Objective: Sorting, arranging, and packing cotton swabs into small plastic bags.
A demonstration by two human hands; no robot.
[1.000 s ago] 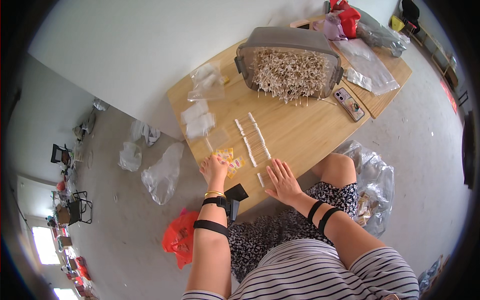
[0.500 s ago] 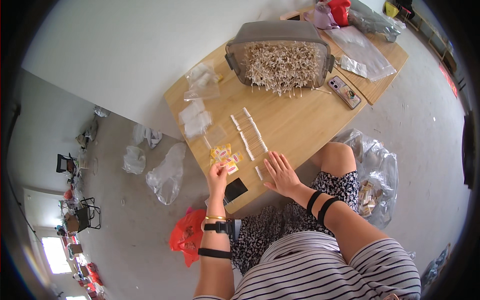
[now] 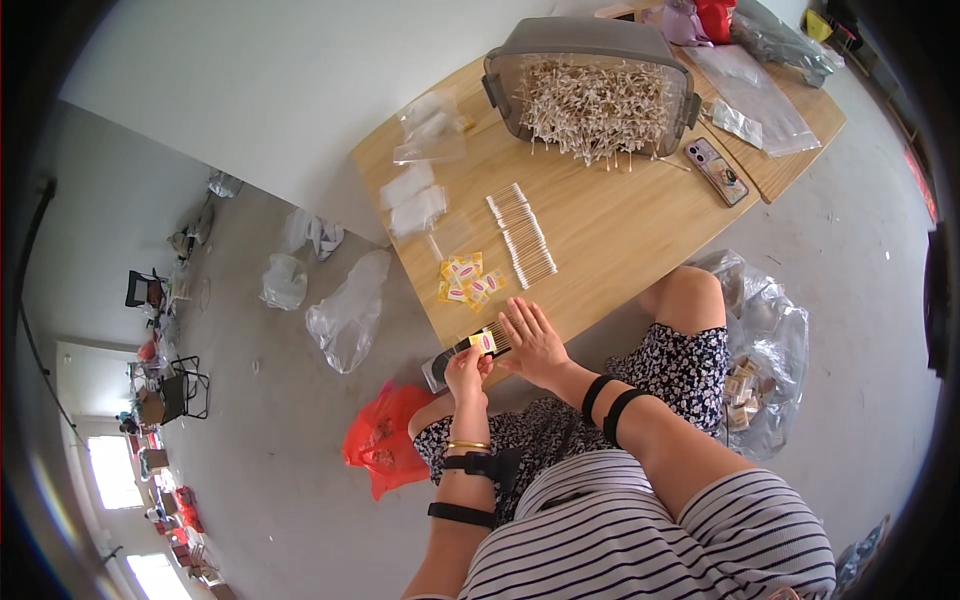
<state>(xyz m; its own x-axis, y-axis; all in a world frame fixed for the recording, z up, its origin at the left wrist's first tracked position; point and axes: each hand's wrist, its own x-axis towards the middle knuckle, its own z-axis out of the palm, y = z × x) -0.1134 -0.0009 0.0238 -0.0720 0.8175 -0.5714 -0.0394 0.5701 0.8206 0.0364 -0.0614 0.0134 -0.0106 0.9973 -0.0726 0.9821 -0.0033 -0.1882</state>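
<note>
My left hand (image 3: 467, 373) pinches a small yellow and white printed card (image 3: 483, 342) at the near edge of the wooden table (image 3: 590, 245). My right hand (image 3: 535, 343) lies flat beside it, fingers stretched out, by a short row of cotton swabs (image 3: 501, 337) that its fingers partly hide. The card touches or overlaps the ends of these swabs; I cannot tell which. A flat black thing (image 3: 447, 358) is under my left fingers at the table corner. Farther in lie a longer row of cotton swabs (image 3: 522, 236) and a loose pile of similar cards (image 3: 467, 278).
A grey bin (image 3: 590, 40) on its side spills cotton swabs at the back. Clear plastic bags (image 3: 418, 208) lie at the table's left, a phone (image 3: 716, 171) at its right. A red bag (image 3: 388, 430) and a clear sack of small packs (image 3: 765, 340) stand by my legs.
My left hand has brought a card from beside the pile to the short swab row. My right hand stays flat by the swabs. The whole view has shifted slightly.
</note>
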